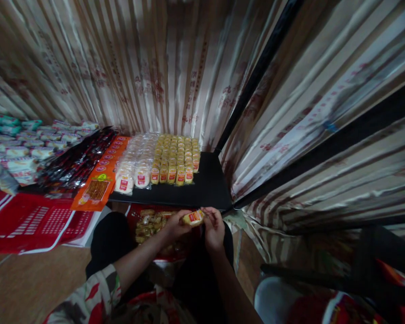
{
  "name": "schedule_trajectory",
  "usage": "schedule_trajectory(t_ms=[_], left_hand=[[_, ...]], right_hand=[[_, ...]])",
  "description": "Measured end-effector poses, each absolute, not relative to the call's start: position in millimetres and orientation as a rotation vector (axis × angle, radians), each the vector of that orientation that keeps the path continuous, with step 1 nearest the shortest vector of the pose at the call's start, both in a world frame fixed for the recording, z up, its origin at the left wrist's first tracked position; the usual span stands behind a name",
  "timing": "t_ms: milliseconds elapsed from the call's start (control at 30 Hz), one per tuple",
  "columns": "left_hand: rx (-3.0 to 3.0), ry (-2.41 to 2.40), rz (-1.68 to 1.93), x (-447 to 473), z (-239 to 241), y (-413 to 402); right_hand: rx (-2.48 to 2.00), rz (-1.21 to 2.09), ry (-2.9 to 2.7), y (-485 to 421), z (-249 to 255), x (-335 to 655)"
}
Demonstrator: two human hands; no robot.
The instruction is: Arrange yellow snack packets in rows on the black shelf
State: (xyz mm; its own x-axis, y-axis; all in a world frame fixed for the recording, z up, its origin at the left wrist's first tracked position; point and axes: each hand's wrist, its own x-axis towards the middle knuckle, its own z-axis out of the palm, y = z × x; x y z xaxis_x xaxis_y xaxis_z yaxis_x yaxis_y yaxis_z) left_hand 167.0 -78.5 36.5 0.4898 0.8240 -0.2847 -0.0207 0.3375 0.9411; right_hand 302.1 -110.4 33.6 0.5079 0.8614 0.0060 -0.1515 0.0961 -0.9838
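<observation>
Between my two hands is a small yellow packaged snack (194,218) with a red and orange label facing up. The fingers of my left hand (178,226) close on its left end. My right hand (213,228) pinches the right end of its wrapper. Just below and to the left, a red container between my knees holds several loose yellow snack packs (150,227). Beyond my hands, more yellow packs (172,173) stand in tight rows on the black table (202,184), labels toward me.
Left of the yellow rows stand white round packs (124,180), an orange snack bag (97,191), dark shiny packets (77,166) and white-and-purple packs (43,150). Striped curtains (175,67) hang behind, with a black pole (253,85). A pale bucket (273,294) sits at lower right.
</observation>
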Motion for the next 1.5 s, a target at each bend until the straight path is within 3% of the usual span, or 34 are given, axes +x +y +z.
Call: schedule_trajectory(t_ms=[267, 667, 1033, 1500], left_hand=[[1.108, 0.906, 0.771, 183.8, 42.5, -67.7], [1.03, 1.001, 0.999, 232.0, 46.8, -45.3], [1.494, 1.448, 1.004, 260.0, 67.9, -17.9], [1.308, 1.32, 0.884, 272.3, 62.5, 19.1]], right_hand=[[-1.221, 0.944, -0.751, -85.0, 50.6, 318.4], [-1.389, 0.983, -0.616, -72.0, 38.0, 330.3], [-1.373, 0.722, -0.837, 16.3, 35.0, 364.5], [-1.447, 0.602, -1.155, 73.1, 16.7, 365.2]])
